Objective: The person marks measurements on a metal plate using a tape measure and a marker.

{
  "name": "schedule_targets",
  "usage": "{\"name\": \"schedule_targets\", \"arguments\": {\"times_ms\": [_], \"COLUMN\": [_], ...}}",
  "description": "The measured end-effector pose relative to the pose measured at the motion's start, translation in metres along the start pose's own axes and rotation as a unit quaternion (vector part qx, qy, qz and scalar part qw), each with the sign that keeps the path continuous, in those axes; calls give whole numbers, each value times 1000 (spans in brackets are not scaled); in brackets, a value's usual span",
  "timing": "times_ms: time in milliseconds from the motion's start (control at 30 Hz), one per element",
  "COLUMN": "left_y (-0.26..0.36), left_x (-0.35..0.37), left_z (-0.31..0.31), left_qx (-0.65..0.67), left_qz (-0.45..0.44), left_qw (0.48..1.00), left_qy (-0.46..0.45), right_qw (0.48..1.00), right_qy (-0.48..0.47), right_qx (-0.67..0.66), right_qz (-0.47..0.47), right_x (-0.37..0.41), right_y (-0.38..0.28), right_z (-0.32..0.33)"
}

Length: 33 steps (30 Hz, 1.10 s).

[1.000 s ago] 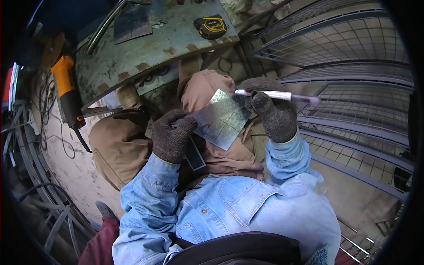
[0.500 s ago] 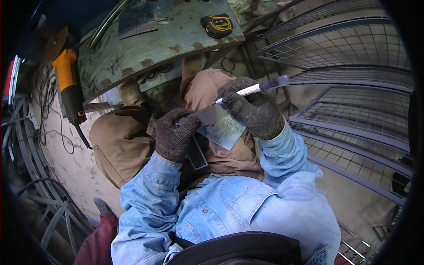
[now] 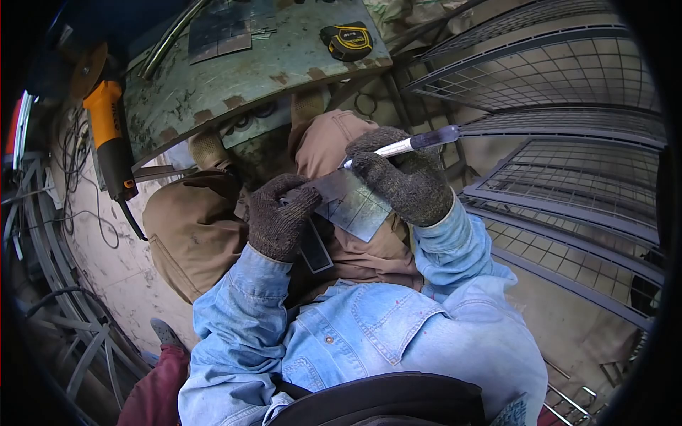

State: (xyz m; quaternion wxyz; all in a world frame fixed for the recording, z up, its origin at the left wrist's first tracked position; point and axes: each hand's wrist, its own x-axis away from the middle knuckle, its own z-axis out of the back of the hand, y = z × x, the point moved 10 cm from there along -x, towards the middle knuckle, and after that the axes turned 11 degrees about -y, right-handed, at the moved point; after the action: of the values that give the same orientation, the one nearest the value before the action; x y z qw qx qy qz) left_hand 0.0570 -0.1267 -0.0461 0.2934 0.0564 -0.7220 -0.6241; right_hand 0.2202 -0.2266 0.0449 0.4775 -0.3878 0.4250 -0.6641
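One tape measure [image 3: 347, 42], one grinder [image 3: 108, 124], two gloves [image 3: 281, 216] [image 3: 412, 181], seemingly one marker [image 3: 419, 140]

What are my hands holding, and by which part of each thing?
Your right hand holds a pen near its tip; your left hand holds a metal strip at its left end.

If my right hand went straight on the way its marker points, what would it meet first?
Most likely the flat strip gripped by your left hand: it lies just past the tip of the marker in your right hand. Depth is unclear, so it might pass over.
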Motion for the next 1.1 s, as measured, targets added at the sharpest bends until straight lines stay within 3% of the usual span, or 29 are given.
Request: {"name": "schedule_targets", "arguments": {"times_ms": [100, 167, 367, 500, 700, 800, 900, 967, 1033, 1100], "left_y": [4, 3, 0, 4, -2, 1, 1, -2, -4, -10], "left_x": [0, 1, 1, 2, 0, 1, -1, -1, 1, 5], "left_z": [0, 0, 0, 0, 2, 1, -1, -2, -3, -5], "left_qx": [-20, -20, -28, -20, -28, -21, 8, 22, 33, 95], "left_qz": [-11, -9, -14, -26, 0, -7, -19, -27, -33, -11], "left_qw": [1000, 1000, 999, 999, 999, 1000, 1000, 999, 999, 995], "left_qy": [1, 3, 15, 17, 18, 10, 2, 1, -3, 6], "right_qw": [998, 994, 990, 995, 989, 983, 977, 949, 939, 899], "right_qy": [15, 18, 46, 62, 104, 147, 207, 242, 245, 222], "right_qx": [43, -104, -96, -23, -35, -96, -55, 192, 238, 364], "right_qz": [31, -27, -91, -70, -100, -47, 9, 62, 27, 99], "right_x": [-1, -2, 5, 11, 23, 29, 42, 55, 68, 75], "right_y": [-8, 1, -2, 2, 15, 12, 1, -22, -24, -50], "right_z": [2, 5, 27, 46, 63, 70, 80, 77, 65, 39]}}
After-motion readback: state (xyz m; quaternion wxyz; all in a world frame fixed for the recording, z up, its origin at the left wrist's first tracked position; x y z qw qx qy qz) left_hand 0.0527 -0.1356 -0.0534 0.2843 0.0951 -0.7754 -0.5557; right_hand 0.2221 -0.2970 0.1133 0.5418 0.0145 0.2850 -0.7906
